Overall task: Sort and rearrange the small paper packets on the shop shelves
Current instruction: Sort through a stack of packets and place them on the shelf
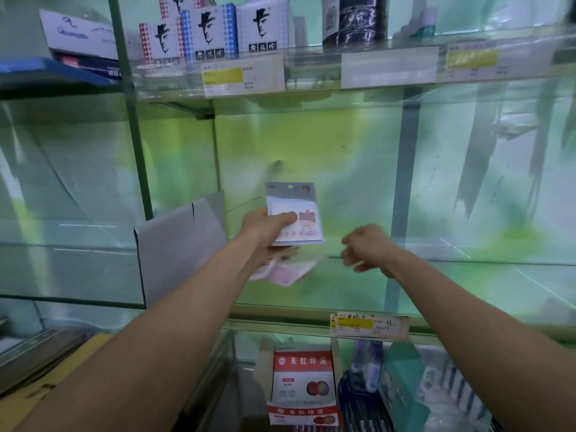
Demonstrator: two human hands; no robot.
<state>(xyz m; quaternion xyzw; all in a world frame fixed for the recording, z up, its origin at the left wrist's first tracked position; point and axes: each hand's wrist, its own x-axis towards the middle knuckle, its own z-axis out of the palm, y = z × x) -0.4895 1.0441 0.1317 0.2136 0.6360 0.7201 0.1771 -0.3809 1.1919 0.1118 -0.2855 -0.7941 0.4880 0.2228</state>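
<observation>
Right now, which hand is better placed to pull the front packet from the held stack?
Right, probably. The right hand looks empty, loosely curled, just beside the packets; the left hand is busy gripping them upright over the glass shelf.

Small flat paper packet: white, pink cartoon figure, grey-blue top strip
Upright card boxes: white, black hatted-face print, red or blue dots
Low carton: red and white
Shelf price tag: yellow band
</observation>
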